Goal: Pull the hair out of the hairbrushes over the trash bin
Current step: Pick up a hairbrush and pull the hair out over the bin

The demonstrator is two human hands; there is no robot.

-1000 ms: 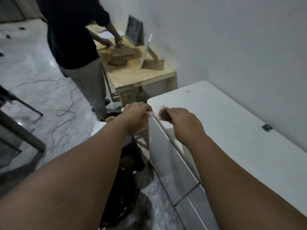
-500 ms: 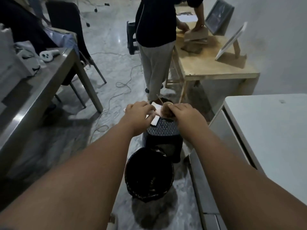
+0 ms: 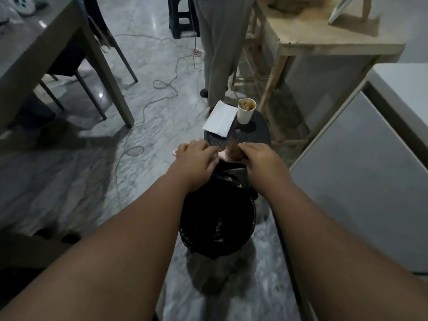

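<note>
Head camera looks down on two bare forearms stretched forward. Left hand (image 3: pixel 196 158) is curled knuckles-up around the pale pink handle of a hairbrush (image 3: pixel 223 155), whose end pokes out at the hand's far left side. Right hand (image 3: pixel 259 156) sits just beside it, fingers bent down onto a brown wad of hair (image 3: pixel 234 150) packed on the brush head; the fingertips are hidden behind the knuckles, so how tightly they pinch the hair cannot be told. The brush and hair lie between the two hands, touching both.

Directly below and nearer than the hands stands a round trash bin (image 3: pixel 251 218) lined with a black bag, its opening under the wrists and the brush above its far rim. Just beyond the hands is a dark round stool (image 3: pixel 260 133) with a perforated top. On it, a paper cup (image 3: pixel 246 114) stands upright holding something brownish, and a white folded paper (image 3: pixel 220 121) lies to the cup's left, partly overhanging the stool's edge.

Farther out, a standing person's grey trouser legs (image 3: pixel 220 42) are next to a wooden table (image 3: pixel 324 40). To the right of the right arm is a white cabinet (image 3: pixel 361 170). To the left of the left arm, a grey table (image 3: pixel 39 49) stands on the marble floor (image 3: pixel 69 170), where a thin cable (image 3: pixel 148 105) loops.
</note>
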